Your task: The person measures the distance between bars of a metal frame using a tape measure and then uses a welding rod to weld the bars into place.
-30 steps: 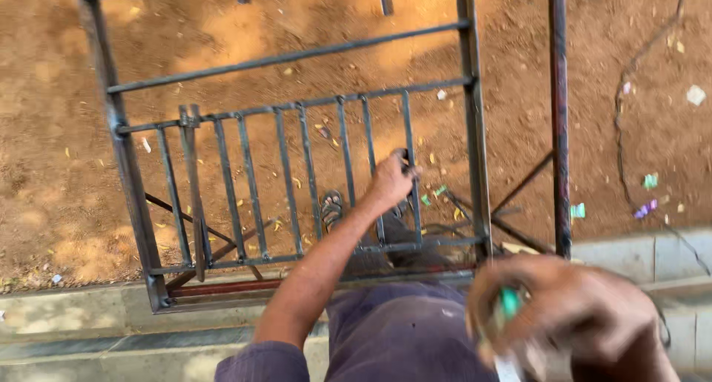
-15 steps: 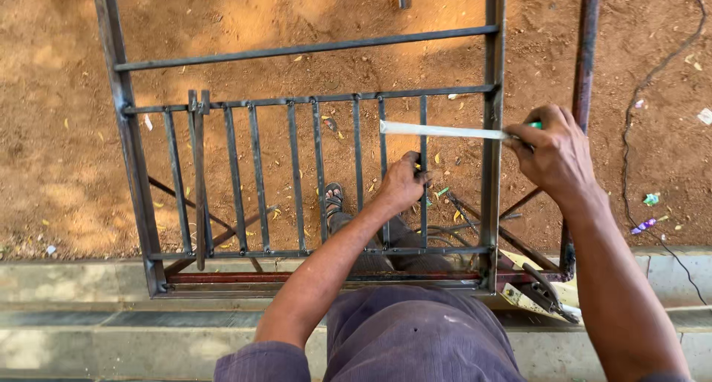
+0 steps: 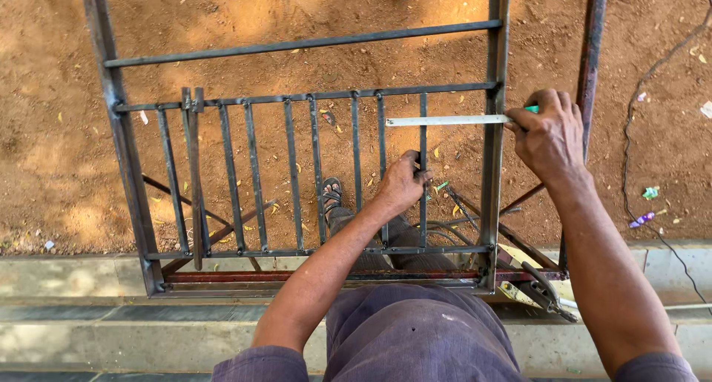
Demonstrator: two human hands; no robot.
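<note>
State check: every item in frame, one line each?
Metal grille: flat, raised above the dirt.
Loose bar: lying upright among the grille's bars, gripped by left hand.
Tape measure: blade pulled out across two bars, held by right hand at the frame's side rail.
Sandal: on the foot, on the dirt.

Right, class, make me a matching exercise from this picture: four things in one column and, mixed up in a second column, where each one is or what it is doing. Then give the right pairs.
Things
1. left hand
2. right hand
3. steel ruler
4. sandalled foot

Places or states
A. lies level across the bars, reaching the frame's right upright
B. grips a thin upright bar of the metal grille
C. stands on the dirt ground, seen through the bars
D. holds the ruler's end against the right upright

Pairs: 1-B, 2-D, 3-A, 4-C
</note>
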